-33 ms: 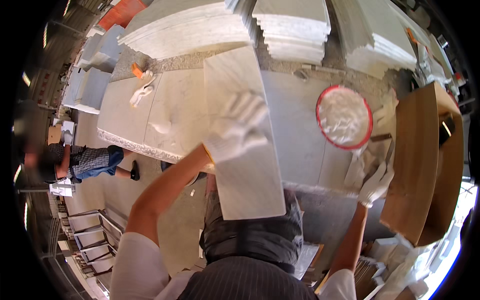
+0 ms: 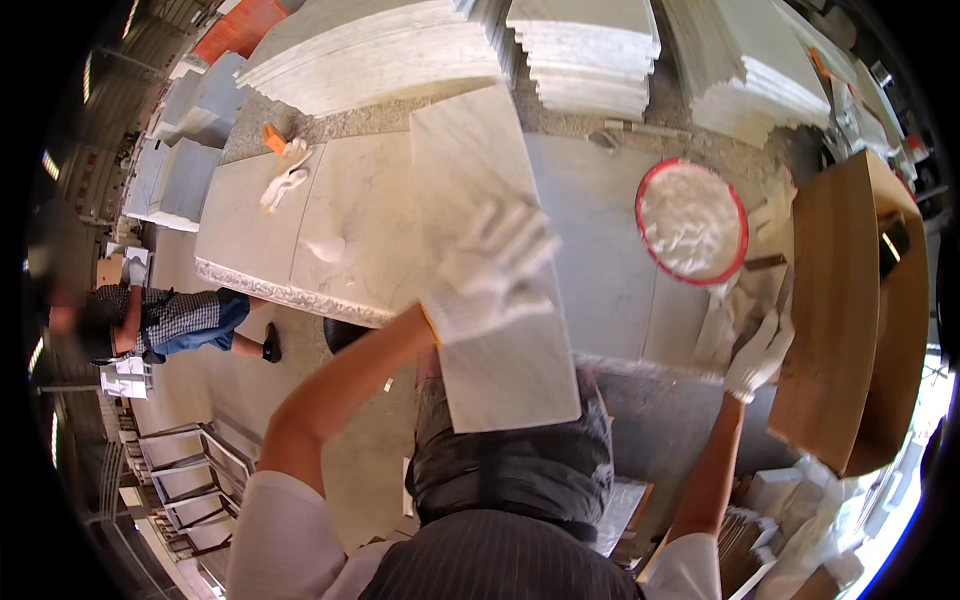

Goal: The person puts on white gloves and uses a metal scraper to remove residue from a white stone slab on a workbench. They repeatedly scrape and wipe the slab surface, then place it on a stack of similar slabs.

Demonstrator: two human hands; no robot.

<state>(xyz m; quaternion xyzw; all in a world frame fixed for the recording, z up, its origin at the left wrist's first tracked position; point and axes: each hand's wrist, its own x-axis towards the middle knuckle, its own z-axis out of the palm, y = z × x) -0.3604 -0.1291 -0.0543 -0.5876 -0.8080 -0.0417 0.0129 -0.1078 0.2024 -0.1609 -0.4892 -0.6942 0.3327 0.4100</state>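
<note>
A long white marble tile with faint grey veins lies crosswise on the table, its near end overhanging the edge toward my lap. My left hand, in a white knit glove, is flat over the middle of this tile with fingers spread, smeared by motion. At the right, my right hand, gloved too, has its fingers stretched out beside a crumpled white cloth and a flat tool with a dark edge. Just beyond is a red-rimmed round tub of white, creamy paste.
Stacks of marble tiles line the far side. An open cardboard box stands at the right. Another glove lies by an orange-handled tool at the left. A person stands farther left. A metal frame is at lower left.
My left hand has shifted slightly right and nearer over the tile. My right hand has risen slightly beside the cloth. The whole view has shifted a little.
</note>
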